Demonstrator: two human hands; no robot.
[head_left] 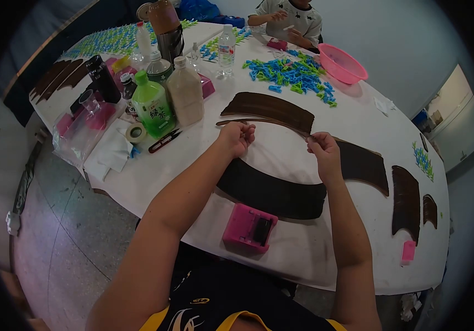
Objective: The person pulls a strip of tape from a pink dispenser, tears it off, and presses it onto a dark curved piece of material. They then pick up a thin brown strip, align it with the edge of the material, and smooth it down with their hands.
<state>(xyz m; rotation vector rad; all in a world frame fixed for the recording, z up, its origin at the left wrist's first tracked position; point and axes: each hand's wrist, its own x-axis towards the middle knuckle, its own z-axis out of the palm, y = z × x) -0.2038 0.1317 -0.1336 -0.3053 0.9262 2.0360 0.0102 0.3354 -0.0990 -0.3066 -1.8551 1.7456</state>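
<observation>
A thin, curved dark brown strip point(281, 122), seen nearly edge-on, spans between my hands above the white table. My left hand point(238, 139) is closed, its curled fingers at the left part of the strip. The right end of the strip is pinched between thumb and finger of my right hand point(325, 150). Just beyond lies a wide curved dark brown piece point(267, 108). Below my hands is a black curved piece point(273, 192), and another dark piece point(364, 165) lies right of my right wrist. A pink box with a black roller point(250, 227) stands closest to me.
Bottles, including a green one point(153, 105), stand left beside a tape roll point(136, 133) and dark-red snips point(164, 141). Blue and green clips point(289, 71) are heaped near a pink basin point(343, 63). Another person point(291, 22) sits opposite. More brown pieces point(406, 198) lie right.
</observation>
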